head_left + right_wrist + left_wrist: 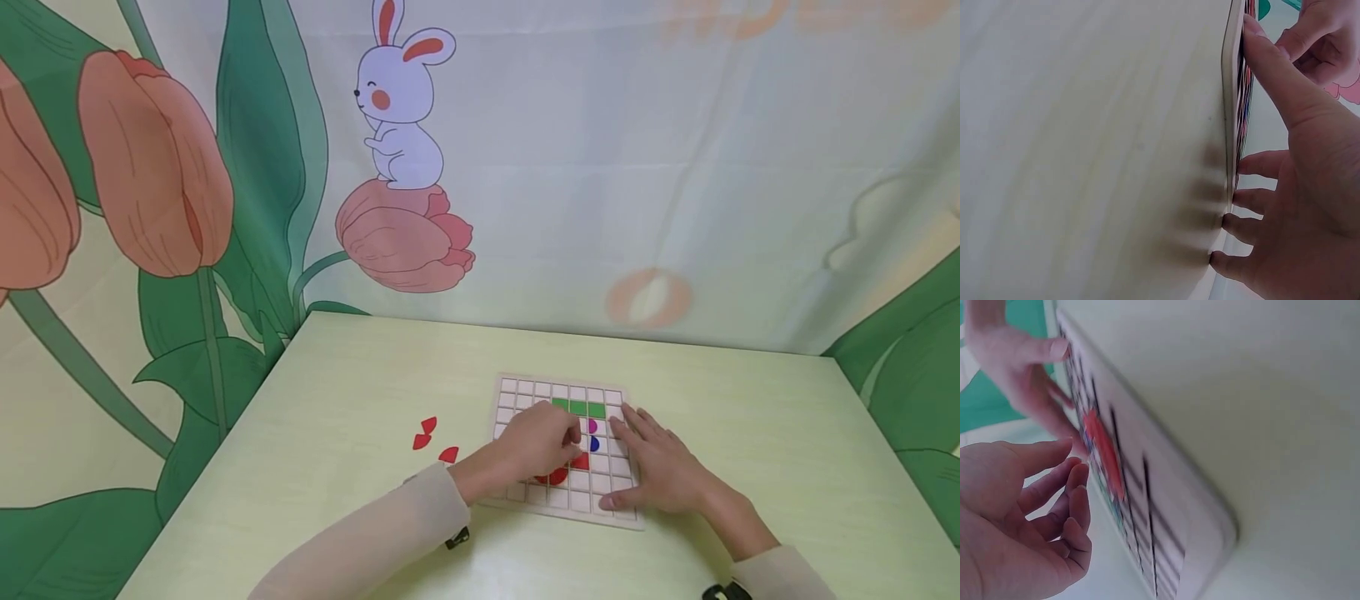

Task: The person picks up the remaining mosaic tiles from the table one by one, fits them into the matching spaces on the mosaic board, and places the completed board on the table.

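Head view: The left hand hides the middle and left of a pale grid board. Its fingers curl in towards the thumb, tips close together; whether a piece sits between them cannot be made out. A red rounded piece is partly covered beneath it, beside a red square. The right hand lies flat and spread, fingers along the board's right side and thumb at its near edge, gripping nothing. Both forearms are cut off by the frame, as is the dark band at the right wrist. Also on the board are a green strip towards the far side, a magenta half-circle and a blue half-circle. Three loose red wedges lie to the left, near the left sleeve, which crosses the space in front of them. The tabletop extends past the board on both sides and back to a cloth backdrop printed with a rabbit and tulips.

Left wrist view: The board slants steeply, its coloured pieces blurred into a red patch. The left thumb and fingertips nearly meet beside it.

Right wrist view: The board is seen edge-on, its pieces mere slivers. The right fingers are spaced apart, tips at its rim; the left hand is cut off at upper right.
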`<state>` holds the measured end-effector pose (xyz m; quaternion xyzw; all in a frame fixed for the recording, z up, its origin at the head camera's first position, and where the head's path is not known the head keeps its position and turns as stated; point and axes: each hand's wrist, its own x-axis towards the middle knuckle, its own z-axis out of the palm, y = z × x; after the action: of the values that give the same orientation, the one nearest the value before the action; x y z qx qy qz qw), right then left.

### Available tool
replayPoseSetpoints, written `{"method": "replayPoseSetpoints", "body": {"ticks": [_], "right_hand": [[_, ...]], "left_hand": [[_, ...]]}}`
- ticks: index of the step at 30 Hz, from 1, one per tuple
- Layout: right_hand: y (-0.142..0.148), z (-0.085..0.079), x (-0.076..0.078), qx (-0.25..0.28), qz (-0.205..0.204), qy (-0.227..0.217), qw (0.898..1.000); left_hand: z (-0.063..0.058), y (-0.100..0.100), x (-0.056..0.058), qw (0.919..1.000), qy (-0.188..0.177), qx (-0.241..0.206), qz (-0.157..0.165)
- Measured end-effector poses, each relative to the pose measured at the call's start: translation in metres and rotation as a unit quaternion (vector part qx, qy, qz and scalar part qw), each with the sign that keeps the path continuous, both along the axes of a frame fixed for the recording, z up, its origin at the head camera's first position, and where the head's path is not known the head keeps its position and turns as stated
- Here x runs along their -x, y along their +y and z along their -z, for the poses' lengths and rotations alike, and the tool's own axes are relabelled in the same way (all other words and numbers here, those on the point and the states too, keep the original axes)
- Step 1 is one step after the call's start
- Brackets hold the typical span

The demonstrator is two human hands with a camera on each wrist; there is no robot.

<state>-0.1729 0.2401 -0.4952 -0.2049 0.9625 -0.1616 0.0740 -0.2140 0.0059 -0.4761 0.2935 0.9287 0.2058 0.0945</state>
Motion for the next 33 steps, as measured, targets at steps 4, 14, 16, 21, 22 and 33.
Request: {"method": "replayPoseSetpoints", "body": {"ticks": [4, 14, 16, 21, 22, 33], "right_hand": [[-0.002, 0.001, 0.000, -0.001, 0.001, 0.000, 1.000], [-0.004, 0.003, -0.001, -0.004, 0.007, -0.011, 1.000], [-0.004, 0.003, -0.001, -0.005, 0.006, -0.013, 1.000], [-0.004, 0.001, 0.000, -0.011, 0.010, -0.014, 1.000], [-0.003, 0.000, 0.000, -0.012, 0.011, -0.014, 1.000], [-0.001, 0.000, 0.000, -0.012, 0.017, -0.021, 1.000]], "left_hand": [[-0.008, -0.021, 0.008, 1.0000, 0.003, -0.002, -0.008], [-0.025, -0.093, 0.026, 0.9974, 0.015, -0.020, -0.067], [-0.025, -0.107, 0.030, 0.9963, 0.018, -0.017, -0.082], [-0.026, -0.135, 0.039, 0.9923, 0.015, -0.016, -0.122], [-0.027, -0.139, 0.041, 0.9913, 0.012, -0.016, -0.130], [-0.024, -0.182, 0.048, 0.9885, -0.037, 0.010, -0.146]]}}
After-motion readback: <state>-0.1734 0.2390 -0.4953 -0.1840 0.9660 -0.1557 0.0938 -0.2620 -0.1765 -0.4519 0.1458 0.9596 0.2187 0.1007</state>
